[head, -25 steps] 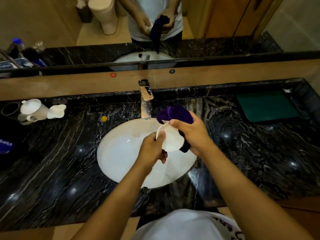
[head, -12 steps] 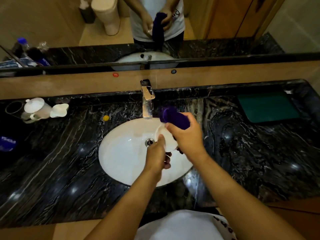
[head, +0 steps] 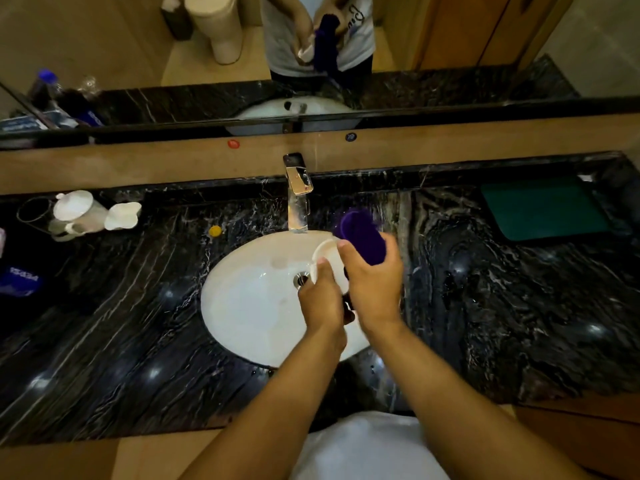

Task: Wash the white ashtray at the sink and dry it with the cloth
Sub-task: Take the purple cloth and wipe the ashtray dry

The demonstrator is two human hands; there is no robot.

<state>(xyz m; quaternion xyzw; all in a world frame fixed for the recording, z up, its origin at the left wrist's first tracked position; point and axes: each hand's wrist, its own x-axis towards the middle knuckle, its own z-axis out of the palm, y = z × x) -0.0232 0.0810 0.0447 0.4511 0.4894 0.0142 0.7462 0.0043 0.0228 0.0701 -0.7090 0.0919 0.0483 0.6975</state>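
My left fingers (head: 320, 268) curl round the near rim of the ashtray (head: 327, 256), and my right fingers (head: 346, 249) clench the purple cloth (head: 363, 237) against its far side. I hold both above the right half of the sink (head: 249, 299), just in front of the tap (head: 298, 202). The left hand (head: 322, 303) and right hand (head: 375, 289) sit close together, nearly touching at the wrists.

The basin's left half lies open below me, drain (head: 300, 280) showing beside my left thumb. The dark marble desk (head: 121, 334) runs wide to either side. A green mat (head: 543, 209) lies far right; white cups (head: 81, 213) stand far left, well apart from my hands. A small yellow thing (head: 215, 230) lies near the sink's back edge.

The ashtray looks plain white, round, tilted on edge, mostly hidden by my hands and the cloth.
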